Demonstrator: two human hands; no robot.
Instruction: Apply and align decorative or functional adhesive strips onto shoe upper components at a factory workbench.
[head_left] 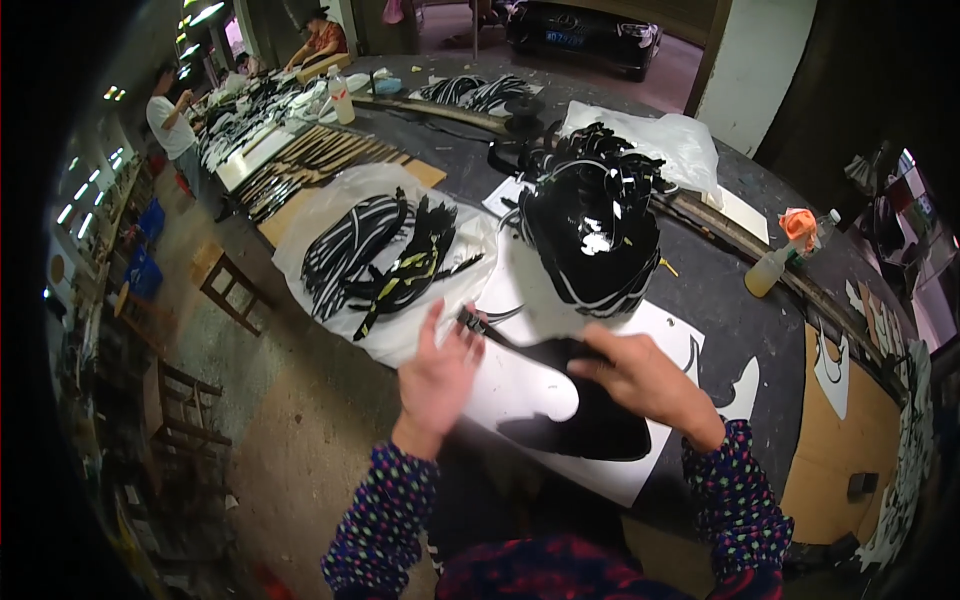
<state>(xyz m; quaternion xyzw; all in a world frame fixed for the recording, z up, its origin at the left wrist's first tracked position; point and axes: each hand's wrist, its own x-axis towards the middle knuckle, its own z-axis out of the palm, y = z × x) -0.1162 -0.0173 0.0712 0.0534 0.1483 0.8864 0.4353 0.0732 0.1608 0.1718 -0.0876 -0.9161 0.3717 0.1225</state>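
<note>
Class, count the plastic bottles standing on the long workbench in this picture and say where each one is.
2. One pale bottle stands at the far left end; one yellowish bottle stands at the right, beside an orange cloth. Others may be hidden.

A long dark tabletop (730, 300) runs from the lower right of the frame to the upper left. Left of it lies a worn concrete floor (300, 450) carrying 2 wooden stools (228, 285). Blue crates (142, 270) stand along the left edge. Ceiling lamps (205, 12) glow at the upper left. A white pillar (755, 70) rises at the upper right, with a dark car (585, 35) parked beyond an opening at the top centre.
</note>
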